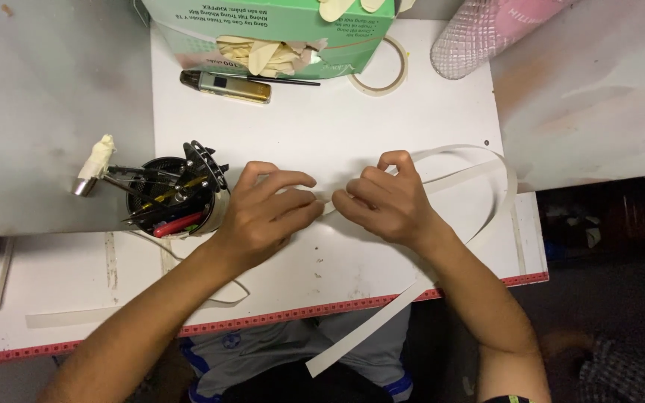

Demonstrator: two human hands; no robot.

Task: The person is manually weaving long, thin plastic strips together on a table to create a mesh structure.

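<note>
Both hands meet at the middle of the frame over a white table. The left hand and the right hand have their fingers curled in, tips pinched together on a long pale strip right where the two hands touch. From that pinch the strip loops out to the right of the frame, curves round near the table's right edge, then runs back down under the right wrist and hangs off the front edge toward the lower middle, its free end over the person's lap. Just left of the left hand, almost against the wrist, stands a dark tool cup bristling with pliers and a red handle; a tool with a taped white tip sticks out of it toward the left. A thin wire lies on the table under the left forearm. At the top of the frame sits a green glove box with pale gloves spilling from its opening, a pen-shaped tool in front of it, a tape ring beside it, and a pink bottle in the upper right. A red ruled band runs along the table's front edge.
</note>
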